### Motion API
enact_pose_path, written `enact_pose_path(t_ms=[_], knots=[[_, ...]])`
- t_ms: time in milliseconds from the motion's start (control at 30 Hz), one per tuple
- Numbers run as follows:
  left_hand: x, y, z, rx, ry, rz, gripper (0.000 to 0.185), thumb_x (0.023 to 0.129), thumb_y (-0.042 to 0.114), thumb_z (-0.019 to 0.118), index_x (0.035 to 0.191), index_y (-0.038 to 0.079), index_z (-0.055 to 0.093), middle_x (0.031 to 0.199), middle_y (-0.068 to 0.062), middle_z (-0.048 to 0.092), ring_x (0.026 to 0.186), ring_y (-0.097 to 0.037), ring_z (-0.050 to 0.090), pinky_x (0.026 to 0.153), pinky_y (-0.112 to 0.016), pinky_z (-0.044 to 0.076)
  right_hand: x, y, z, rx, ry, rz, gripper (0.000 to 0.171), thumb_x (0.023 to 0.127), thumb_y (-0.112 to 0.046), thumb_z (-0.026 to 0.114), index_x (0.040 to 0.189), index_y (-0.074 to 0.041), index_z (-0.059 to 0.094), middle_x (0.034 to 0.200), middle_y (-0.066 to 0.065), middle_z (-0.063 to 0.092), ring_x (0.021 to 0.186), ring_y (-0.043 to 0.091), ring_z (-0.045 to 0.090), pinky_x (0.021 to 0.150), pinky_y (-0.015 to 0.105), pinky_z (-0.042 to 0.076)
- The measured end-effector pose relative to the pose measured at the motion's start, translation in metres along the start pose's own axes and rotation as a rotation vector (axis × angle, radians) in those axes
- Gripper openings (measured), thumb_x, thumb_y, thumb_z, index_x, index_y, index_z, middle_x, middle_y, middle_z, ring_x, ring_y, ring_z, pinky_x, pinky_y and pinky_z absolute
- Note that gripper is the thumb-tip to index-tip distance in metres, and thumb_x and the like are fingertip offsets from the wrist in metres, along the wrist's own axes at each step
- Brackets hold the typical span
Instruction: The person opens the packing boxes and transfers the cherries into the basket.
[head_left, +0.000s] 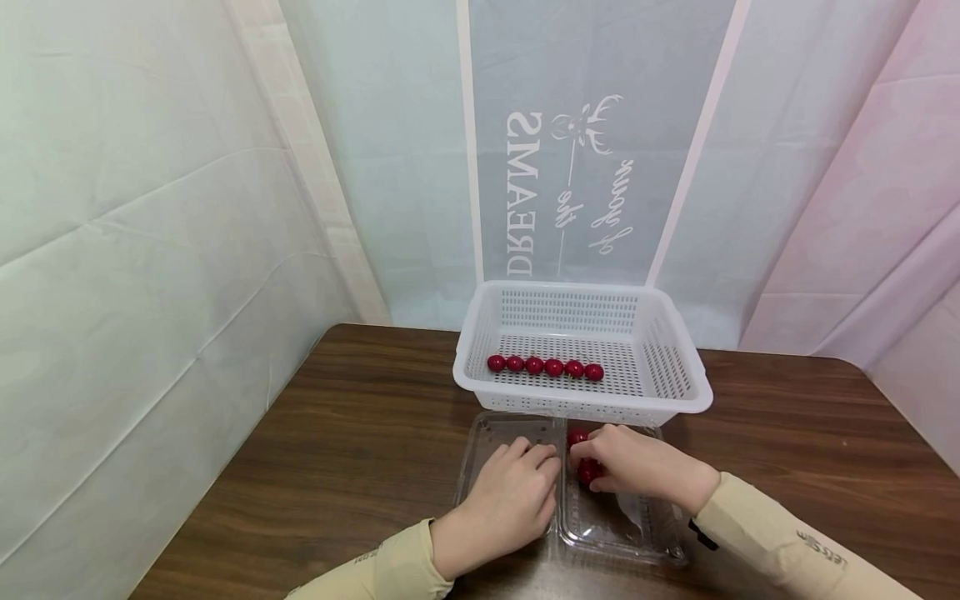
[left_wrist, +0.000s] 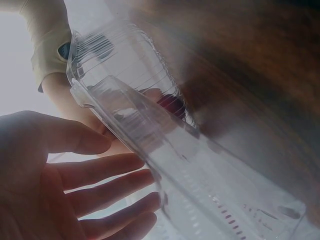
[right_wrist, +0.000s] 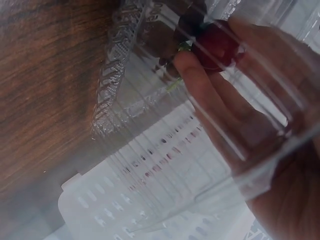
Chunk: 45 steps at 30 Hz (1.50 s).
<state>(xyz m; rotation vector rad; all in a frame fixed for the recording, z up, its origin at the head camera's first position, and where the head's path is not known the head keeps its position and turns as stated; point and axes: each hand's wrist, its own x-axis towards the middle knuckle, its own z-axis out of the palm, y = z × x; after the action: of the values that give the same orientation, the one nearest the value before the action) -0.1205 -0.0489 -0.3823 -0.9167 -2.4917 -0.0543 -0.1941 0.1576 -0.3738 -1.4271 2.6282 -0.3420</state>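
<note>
Wooden brown surface [head_left: 337, 433] carries a white perforated basket [head_left: 675, 375] with six red cherry tomatoes in a row [head_left: 544, 366]. Just in front lies an open clear plastic clamshell box [head_left: 622, 521]. The left hand [head_left: 513, 500] rests flat, fingers straight, on its lid half. The right hand [head_left: 637, 462] pinches one cherry tomato [head_left: 587, 472] over the tray half; another [head_left: 576, 436] sits beside its fingertips.

A dark wood-grain tabletop [head_left: 337, 433] stood enclosed by pale creased sheets [head_left: 150, 233]; a grey banner [head_left: 585, 142] hung behind its far edge.
</note>
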Motion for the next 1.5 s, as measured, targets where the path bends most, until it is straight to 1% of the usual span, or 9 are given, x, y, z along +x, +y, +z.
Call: enact_pose_path(t_ms=[200,500,700,833,1067,1233,1333,1400,1500], knots=[[0.0,0.0,-0.001,0.003,0.009,0.003,0.017,0.077,0.024,0.064,0.091,0.015,0.067,0.106,0.002,0.067,0.089,-0.016,0.057,0.067,-0.026,0.044,-0.001,-0.001,-0.002,-0.005,-0.005,0.004,0.02,0.072,-0.013,0.078,0.086,-0.017,0.065,0.074,-0.01,0.061,0.067,-0.001,0.053,0.058,0.019,0.045],[0.0,0.001,-0.002,-0.008,-0.025,-0.005,0.017,0.079,0.025,0.063,0.093,0.015,0.068,0.107,0.002,0.066,0.09,-0.016,0.057,0.067,-0.027,0.044,-0.006,-0.001,-0.009,0.015,-0.001,0.003,0.02,0.074,-0.012,0.077,0.092,-0.014,0.068,0.08,-0.007,0.066,0.068,-0.002,0.055,0.058,0.019,0.046],[0.001,0.001,-0.002,0.001,-0.007,-0.006,0.018,0.078,0.024,0.064,0.092,0.015,0.068,0.106,0.002,0.067,0.089,-0.016,0.057,0.067,-0.026,0.044,-0.009,-0.005,-0.016,-0.001,0.006,0.017,0.023,0.075,-0.013,0.077,0.095,-0.014,0.068,0.08,-0.006,0.066,0.066,-0.002,0.054,0.056,0.019,0.045],[0.0,0.0,-0.001,0.001,0.005,-0.005,0.018,0.077,0.024,0.064,0.093,0.015,0.068,0.106,0.002,0.067,0.088,-0.016,0.057,0.066,-0.026,0.044,-0.012,-0.008,-0.022,-0.017,0.023,0.007,0.023,0.074,-0.013,0.078,0.095,-0.015,0.068,0.079,-0.007,0.065,0.066,-0.001,0.055,0.056,0.019,0.045],[0.0,0.0,-0.001,-0.005,-0.001,-0.006,0.019,0.078,0.024,0.064,0.094,0.015,0.068,0.106,0.002,0.067,0.088,-0.016,0.056,0.065,-0.026,0.044,-0.017,-0.012,-0.031,-0.037,0.055,-0.02,0.025,0.073,-0.012,0.078,0.095,-0.015,0.067,0.075,-0.01,0.062,0.065,-0.001,0.054,0.055,0.018,0.043],[0.0,0.0,0.0,-0.013,-0.009,-0.009,0.019,0.078,0.023,0.064,0.095,0.015,0.068,0.106,0.001,0.067,0.088,-0.016,0.056,0.065,-0.026,0.044,-0.021,-0.016,-0.037,-0.047,0.074,-0.025,0.025,0.072,-0.011,0.078,0.094,-0.016,0.066,0.073,-0.009,0.059,0.06,-0.003,0.048,0.051,0.016,0.04],[0.0,0.0,0.001,-0.011,-0.007,-0.01,0.019,0.078,0.023,0.064,0.095,0.015,0.068,0.107,0.002,0.067,0.089,-0.016,0.056,0.065,-0.026,0.044,-0.023,-0.018,-0.041,-0.074,0.096,-0.033,0.026,0.071,-0.01,0.078,0.093,-0.016,0.066,0.073,-0.008,0.059,0.058,-0.003,0.045,0.05,0.015,0.038],[0.0,0.0,0.001,-0.008,-0.003,-0.01,0.019,0.078,0.023,0.064,0.094,0.015,0.068,0.106,0.002,0.067,0.089,-0.016,0.056,0.065,-0.026,0.043,-0.024,-0.019,-0.043,-0.086,0.107,-0.037,0.026,0.071,-0.01,0.078,0.093,-0.016,0.066,0.073,-0.008,0.059,0.058,-0.003,0.045,0.05,0.015,0.037],[0.0,0.0,0.002,-0.006,-0.001,-0.008,0.019,0.078,0.023,0.064,0.094,0.014,0.068,0.106,0.002,0.067,0.089,-0.016,0.056,0.065,-0.026,0.043,-0.025,-0.02,-0.047,-0.095,0.116,-0.039,0.026,0.071,-0.011,0.079,0.093,-0.015,0.066,0.076,-0.007,0.061,0.06,-0.001,0.049,0.051,0.015,0.039]])
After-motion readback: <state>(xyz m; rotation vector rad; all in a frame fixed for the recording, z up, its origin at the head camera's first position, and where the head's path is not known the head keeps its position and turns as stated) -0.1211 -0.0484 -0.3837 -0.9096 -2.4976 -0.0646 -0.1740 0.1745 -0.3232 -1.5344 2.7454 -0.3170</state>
